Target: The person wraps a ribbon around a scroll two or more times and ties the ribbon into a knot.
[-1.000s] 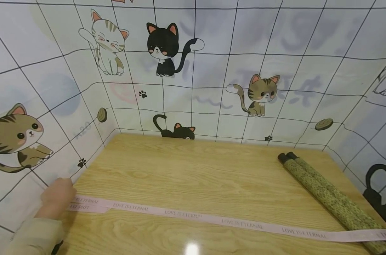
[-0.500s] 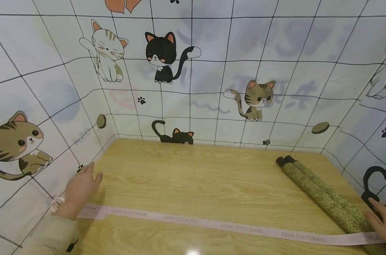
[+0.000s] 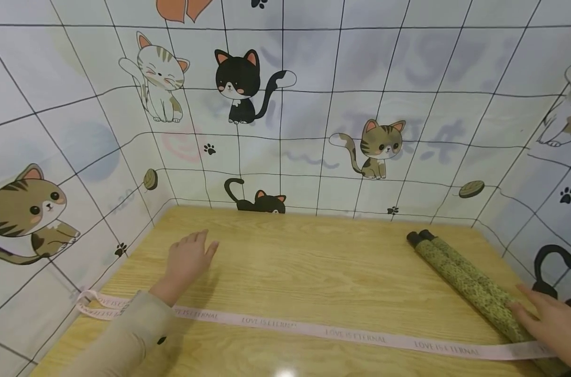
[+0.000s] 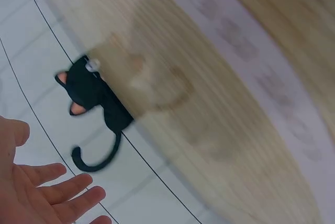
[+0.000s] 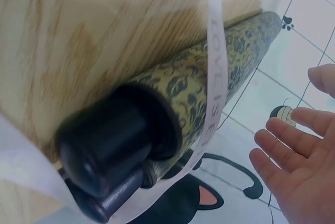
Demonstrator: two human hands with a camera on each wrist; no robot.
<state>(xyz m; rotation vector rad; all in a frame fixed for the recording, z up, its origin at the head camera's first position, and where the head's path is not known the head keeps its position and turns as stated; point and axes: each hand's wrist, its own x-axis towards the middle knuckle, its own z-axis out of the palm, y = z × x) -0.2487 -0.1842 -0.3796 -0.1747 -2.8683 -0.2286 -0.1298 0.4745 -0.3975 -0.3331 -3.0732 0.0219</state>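
Note:
A pale pink ribbon point(image 3: 309, 329) printed "LOVE IS ETERNAL" runs across the table, its left end folded into a loop. On the right it passes over a rolled scroll point(image 3: 469, 285) with green-yellow patterned covering and black end knobs point(image 5: 107, 140). My left hand point(image 3: 187, 264) hovers over the left half of the table, fingers spread and holding nothing; its sleeve hides part of the ribbon. Beside the lower end of the scroll is my right hand point(image 3: 554, 327), fingers extended and empty. In the right wrist view the ribbon point(image 5: 215, 72) drapes across the scroll near its knobs.
The wood-grain table point(image 3: 290, 262) meets a white gridded wall covering point(image 3: 304, 104) with cartoon cats at the back and both sides. The scroll lies slanted along the table's right edge.
My left hand has left the ribbon's left end and moved right over the table, fingers opening. My right hand has come into view at the right. The ribbon's left loop is now uncovered.

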